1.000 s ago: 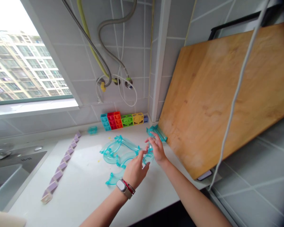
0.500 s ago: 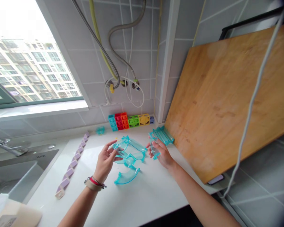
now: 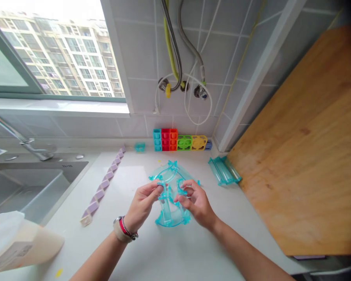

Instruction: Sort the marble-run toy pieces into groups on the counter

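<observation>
My left hand (image 3: 143, 203) pinches the end of a translucent teal track piece (image 3: 165, 208) between thumb and fingers. Its straight channel hangs down in front of the other pieces. Close by on the right, my right hand (image 3: 196, 201) has its fingers closed on another teal track piece (image 3: 180, 187), partly hidden by the fingers. A small gap shows between the two held pieces. Beneath and behind the hands, curved teal track pieces (image 3: 187, 173) lie on the white counter (image 3: 152, 253), overlapping so that their outlines are hard to separate.
Coloured blocks (image 3: 169, 139) line the back wall, beside a small teal piece (image 3: 139, 147). More teal channels (image 3: 224, 170) lie by a leaning wooden board (image 3: 304, 164). A row of lilac blocks (image 3: 105, 184) runs near the sink (image 3: 73, 171). A whitish container (image 3: 23, 242) stands front left.
My left hand has gone from spread fingers over the pieces to pinching a teal track piece. My right hand has brought its piece closer to the left. The view has shifted.
</observation>
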`<state>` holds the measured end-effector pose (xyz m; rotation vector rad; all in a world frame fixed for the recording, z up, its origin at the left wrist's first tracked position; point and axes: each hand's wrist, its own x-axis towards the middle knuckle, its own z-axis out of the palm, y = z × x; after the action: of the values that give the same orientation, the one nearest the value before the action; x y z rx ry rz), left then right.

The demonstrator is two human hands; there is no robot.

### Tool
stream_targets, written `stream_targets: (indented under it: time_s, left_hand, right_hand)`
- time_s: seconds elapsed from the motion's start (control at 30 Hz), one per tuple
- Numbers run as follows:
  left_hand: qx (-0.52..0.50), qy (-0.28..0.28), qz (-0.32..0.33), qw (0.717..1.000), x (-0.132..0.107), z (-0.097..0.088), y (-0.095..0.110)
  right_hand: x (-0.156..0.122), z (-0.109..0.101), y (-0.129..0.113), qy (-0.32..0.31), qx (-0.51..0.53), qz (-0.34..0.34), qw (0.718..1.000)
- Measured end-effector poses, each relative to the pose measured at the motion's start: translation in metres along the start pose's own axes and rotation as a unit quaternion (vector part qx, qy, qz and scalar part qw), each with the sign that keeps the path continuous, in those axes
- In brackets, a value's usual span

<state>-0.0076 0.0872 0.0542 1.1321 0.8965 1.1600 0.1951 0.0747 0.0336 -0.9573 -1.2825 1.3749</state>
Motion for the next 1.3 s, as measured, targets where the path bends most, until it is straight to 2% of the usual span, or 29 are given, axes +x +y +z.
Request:
stream_targets:
  time_s: [0.1,0.2,0.47,0.93,1.13,1.3]
  left_hand:
    - [0.053,-0.037,0.035,0.997,0.000,0.002,0.001]
    - [0.077,-0.046,0.046,0.995,-0.001,0.005,0.001]
    - [0.087,-0.016,0.042,0.995,-0.004,0.010,-0.002]
    - [0.100,-0.039,0.057,0.993,-0.006,0.014,0.002]
    - [0.084,-0.014,0.058,0.995,-0.007,0.014,-0.001]
    - [0.094,-0.026,0.069,0.993,-0.008,0.014,-0.001]
  right_hand:
    - [-0.009,-0.006,0.007,0.002,-0.021,-0.004,1.000]
    - [-0.011,-0.009,0.005,-0.001,-0.023,-0.022,0.999]
    - [-0.012,-0.007,-0.001,-0.034,-0.061,-0.056,0.996]
    - [-0.014,-0.006,0.003,-0.072,-0.080,-0.055,0.993]
    - [-0.012,-0.006,0.003,-0.073,-0.082,-0.046,0.993]
    - [-0.012,-0.005,0.001,-0.078,-0.085,-0.042,0.992]
